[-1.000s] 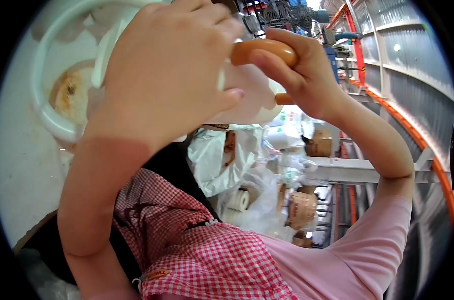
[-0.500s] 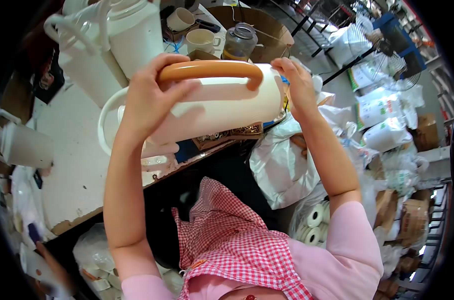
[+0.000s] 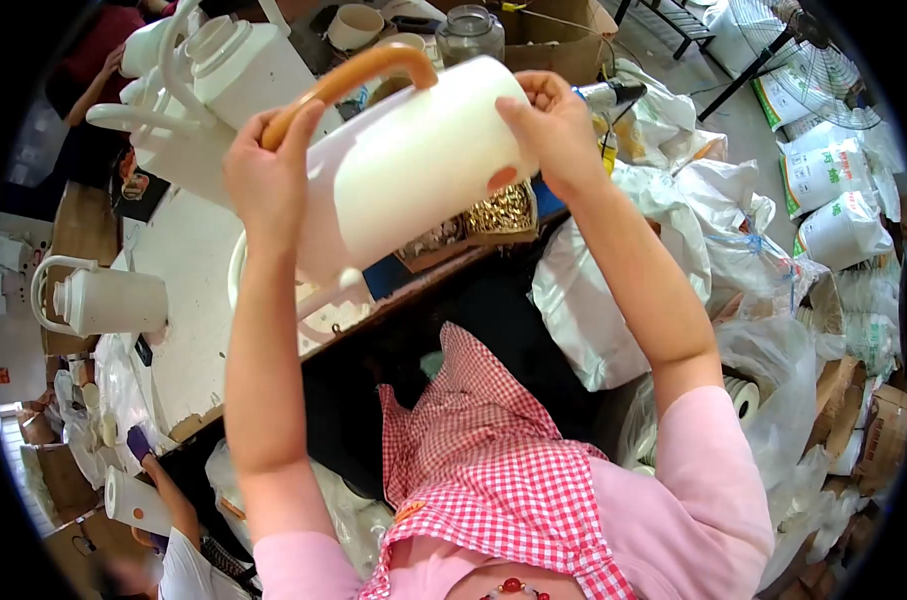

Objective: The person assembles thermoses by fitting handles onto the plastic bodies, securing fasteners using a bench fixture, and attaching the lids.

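A cream kettle-shaped jug [image 3: 414, 160] is held up tilted above the workbench, its body lying across the view. My left hand [image 3: 269, 175] is wrapped round the lower end of its orange-brown handle [image 3: 359, 72]. My right hand [image 3: 554, 130] grips the other end of the body, thumb on the side and fingers curled behind. An orange-brown round spot [image 3: 503, 179] shows on the body near my right hand. Below the jug, part of a white ring-like piece shows beside my left forearm.
Several white jugs [image 3: 254, 75] stand on the bench [image 3: 199, 330] at the back left; another jug [image 3: 114, 300] is at its left. A box of gold-coloured small parts [image 3: 504, 212] sits near the edge. Two co-workers are partly visible at left. White sacks [image 3: 834, 170] and a fan are right.
The view has swung, showing more on the left. The jug has tilted, its right end higher, and turned so the orange-brown spot shows. Both hands remain on it.
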Demonstrator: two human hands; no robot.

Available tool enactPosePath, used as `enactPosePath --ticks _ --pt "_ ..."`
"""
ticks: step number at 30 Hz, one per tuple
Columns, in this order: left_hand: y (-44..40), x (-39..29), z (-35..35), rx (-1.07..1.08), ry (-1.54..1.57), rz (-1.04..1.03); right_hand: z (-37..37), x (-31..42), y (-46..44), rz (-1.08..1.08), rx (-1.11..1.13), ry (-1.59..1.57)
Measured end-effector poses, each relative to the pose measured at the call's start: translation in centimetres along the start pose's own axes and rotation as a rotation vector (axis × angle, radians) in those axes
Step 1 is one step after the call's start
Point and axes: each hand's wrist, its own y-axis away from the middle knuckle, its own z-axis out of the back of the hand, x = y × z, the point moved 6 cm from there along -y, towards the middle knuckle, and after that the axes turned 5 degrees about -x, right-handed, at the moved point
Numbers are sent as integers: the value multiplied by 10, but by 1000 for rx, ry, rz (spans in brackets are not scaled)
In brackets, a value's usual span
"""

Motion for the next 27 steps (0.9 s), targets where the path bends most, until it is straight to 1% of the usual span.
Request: enactPosePath --ticks 1,2,3,4,5,6,7,8,9,10,12,13,15,17,19,20,22,24,25,26,27 --pt "-6 7 3 9 4 19 9 -4 -3 70 -42 -7" --pt "-18 16 7 21 -40 51 27 -6 -5 123 -172 -29" --pt "-23 22 11 31 -79 86 44 -2 4 127 -234 -16" --pt "-21 14 29 -19 -63 152 60 4 12 136 -294 -9" --pt "-18 3 54 -73 -55 213 74 5 22 113 -264 70" --pt "-18 5 78 -49 -33 241 80 4 30 106 -258 76" --pt "-17 19 102 -65 -110 187 72 -6 37 6 -46 295" --pt "-10 28 123 -82 -88 194 67 -21 46 -101 162 511" --pt "3 33 143 -104 -97 253 58 -34 50 -11 238 612" --pt "11 50 166 -125 -116 273 41 -33 53 175 297 746" --pt "36 57 195 -139 -120 262 10 -36 48 394 368 1076" --pt "46 65 212 -178 -112 269 -1 -46 43 394 381 1075" --pt "66 75 237 -230 -104 280 -11 -82 33 359 430 1736" --pt "81 85 255 -281 45 306 -6 -96 30 395 452 1713" --pt "94 85 258 -303 71 292 -5 -92 28 417 482 1635" --pt "101 85 260 -299 86 277 -3 -86 31 356 454 1602" --pt "108 91 266 -331 71 286 -2 -76 34 385 440 1514" --pt "111 92 260 -342 57 302 0 -74 33 299 424 1461" --pt "112 95 261 -331 58 298 1 -72 33 234 465 1483" --pt "114 99 261 -351 58 305 -2 -70 33 249 481 1484" --pt "115 101 257 -334 72 295 -3 -68 33 219 459 1452"
